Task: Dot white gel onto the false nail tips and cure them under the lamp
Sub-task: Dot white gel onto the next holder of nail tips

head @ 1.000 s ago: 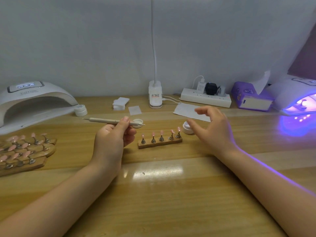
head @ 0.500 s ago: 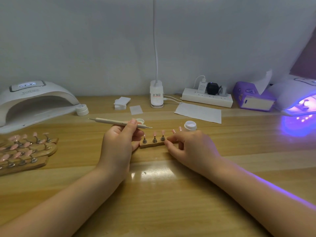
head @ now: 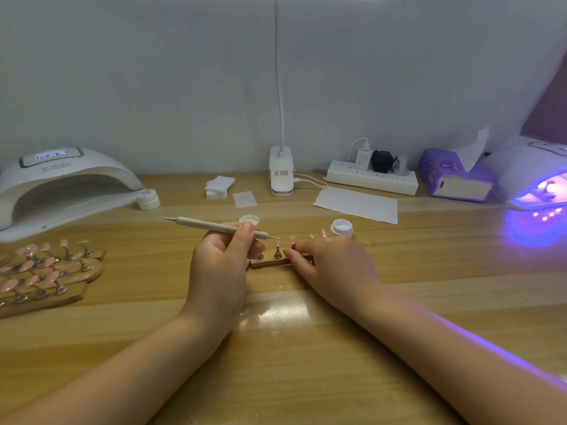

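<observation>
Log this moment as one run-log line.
left hand: grips dotting pen | right hand: holds nail stand | gel pot: open | right lamp: lit

Glossy wooden table [head: 276, 363]

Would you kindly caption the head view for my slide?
Left hand holds a dotting pen over nail tips while right hand steadies their wooden stand.
</observation>
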`<state>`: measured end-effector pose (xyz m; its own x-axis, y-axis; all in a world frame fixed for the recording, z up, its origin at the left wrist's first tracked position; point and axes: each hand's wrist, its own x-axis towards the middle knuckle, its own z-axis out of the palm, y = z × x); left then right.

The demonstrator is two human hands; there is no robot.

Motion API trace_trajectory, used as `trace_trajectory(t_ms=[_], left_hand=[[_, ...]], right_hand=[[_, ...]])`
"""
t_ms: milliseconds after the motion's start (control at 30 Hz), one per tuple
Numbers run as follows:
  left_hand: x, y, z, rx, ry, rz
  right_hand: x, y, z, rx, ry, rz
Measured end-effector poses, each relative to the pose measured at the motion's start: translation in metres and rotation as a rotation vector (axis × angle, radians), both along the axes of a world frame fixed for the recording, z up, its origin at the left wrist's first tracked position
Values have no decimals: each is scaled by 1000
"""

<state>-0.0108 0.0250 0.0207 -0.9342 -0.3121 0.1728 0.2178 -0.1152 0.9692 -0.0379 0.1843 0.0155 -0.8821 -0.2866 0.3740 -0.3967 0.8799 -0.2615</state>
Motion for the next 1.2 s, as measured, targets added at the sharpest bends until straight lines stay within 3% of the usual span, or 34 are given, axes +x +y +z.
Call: trace_trajectory(t_ms=[567,800,967,1200], left_hand=[[0,-1,-3,1,-3,-14],[0,-5,10,15,-50,-9],[4,-8,23,-71,115,-2],[15,-2,26,-408,388,-28]], right_hand=[[3,2,1,-104,27,40],[14,5,8,-448,3,164],[19,1,14,-724,-150,169],[24,-2,8,-722,-47,274]])
